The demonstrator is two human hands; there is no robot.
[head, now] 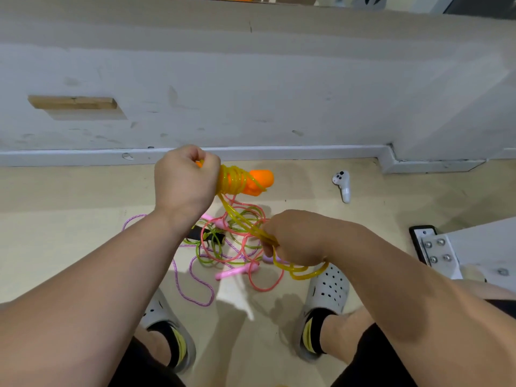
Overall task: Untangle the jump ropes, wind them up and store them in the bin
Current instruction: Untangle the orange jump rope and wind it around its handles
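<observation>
My left hand point(185, 177) is closed around the orange handles point(258, 180) of a yellow jump rope, held above the floor. Several turns of the yellow rope point(234, 178) are wound around those handles. From there the rope runs down to my right hand point(293, 238), which grips it; a yellow loop point(304, 273) hangs below that hand. On the floor beneath lies a tangle of a pink rope point(251, 277) with pink handles point(231, 272), a green rope point(212, 252) with a black handle point(205, 234), and a purple rope point(192, 286). No bin is in view.
A white wall and baseboard point(279, 152) run across just beyond the ropes. A white handheld controller point(343, 185) lies on the floor to the right. A white piece with metal bolts point(438, 251) stands at the right edge. My feet in grey clogs point(326, 300) flank the tangle.
</observation>
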